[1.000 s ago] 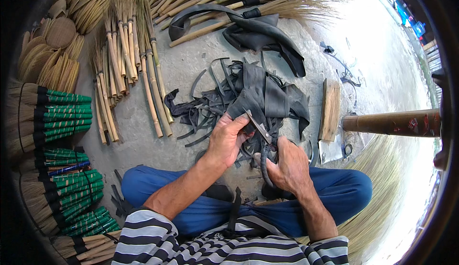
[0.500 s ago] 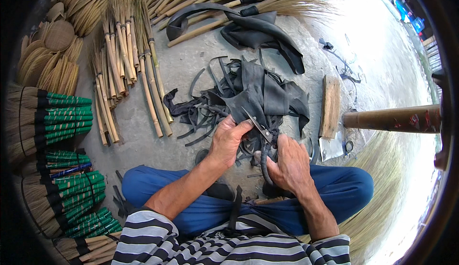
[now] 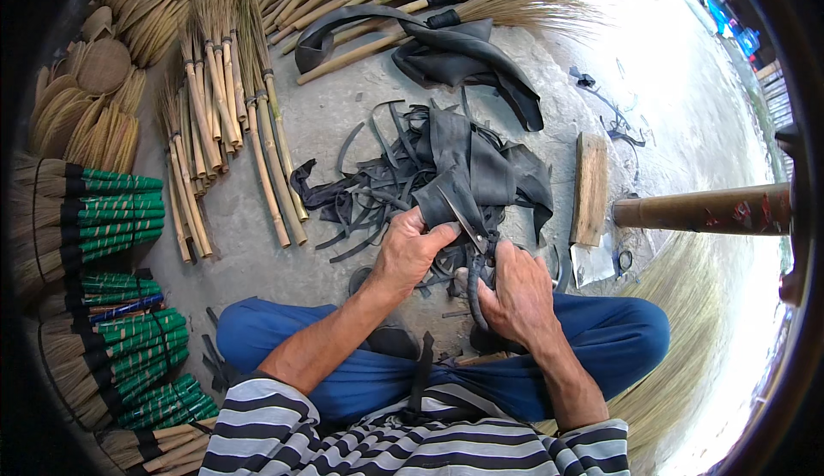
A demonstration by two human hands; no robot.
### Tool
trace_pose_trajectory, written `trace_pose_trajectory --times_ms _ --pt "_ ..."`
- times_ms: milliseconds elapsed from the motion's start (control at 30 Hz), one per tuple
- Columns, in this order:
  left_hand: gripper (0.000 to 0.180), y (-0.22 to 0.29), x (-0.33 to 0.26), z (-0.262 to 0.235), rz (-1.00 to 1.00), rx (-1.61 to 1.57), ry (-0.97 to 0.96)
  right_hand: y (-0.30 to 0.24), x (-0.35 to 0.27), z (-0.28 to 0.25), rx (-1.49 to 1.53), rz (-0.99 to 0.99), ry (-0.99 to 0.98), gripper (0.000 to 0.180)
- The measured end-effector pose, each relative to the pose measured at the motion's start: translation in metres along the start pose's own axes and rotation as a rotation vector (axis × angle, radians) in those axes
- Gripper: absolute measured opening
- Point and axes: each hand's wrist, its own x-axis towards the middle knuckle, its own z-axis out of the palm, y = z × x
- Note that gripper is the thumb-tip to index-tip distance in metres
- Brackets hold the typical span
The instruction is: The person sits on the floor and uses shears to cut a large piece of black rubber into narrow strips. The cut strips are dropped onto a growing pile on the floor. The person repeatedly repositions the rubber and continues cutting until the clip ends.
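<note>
A wide dark grey sheet of rubber (image 3: 452,167) lies over a tangle of cut strips in front of me. My left hand (image 3: 409,248) pinches the near edge of that sheet between thumb and fingers. In my right hand (image 3: 517,294) is a pair of scissors (image 3: 463,218) with dark wrapped handles. The blades point up and to the left, laid across the sheet's edge just beside my left thumb. Part of the handle is hidden by my fingers. Loose rubber strips (image 3: 356,240) spread to the left of the sheet.
Long-handled brooms (image 3: 225,90) lie at the upper left, with bundled green-bound brushes (image 3: 120,210) below. A larger folded rubber piece (image 3: 468,64) rests across broom handles. To the right are a wooden block (image 3: 590,188), a thick pole (image 3: 699,212) and loose broom fibre (image 3: 678,304).
The scissor blades have tilted a little more upright and sit closer together. The rubber's near edge has shifted slightly against my left hand, which still pinches it.
</note>
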Motion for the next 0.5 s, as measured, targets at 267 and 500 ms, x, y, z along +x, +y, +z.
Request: trace_pose_trajectory --times_ms 267,500 --pt "0.03 -0.004 0.004 -0.005 -0.082 -0.188 0.029 -0.004 -0.002 -0.011 0.119 0.211 -0.308 0.043" --pt "0.023 -0.002 0.007 -0.001 -0.048 -0.358 0.078 -0.005 0.0 -0.003 0.002 0.061 -0.103 0.041"
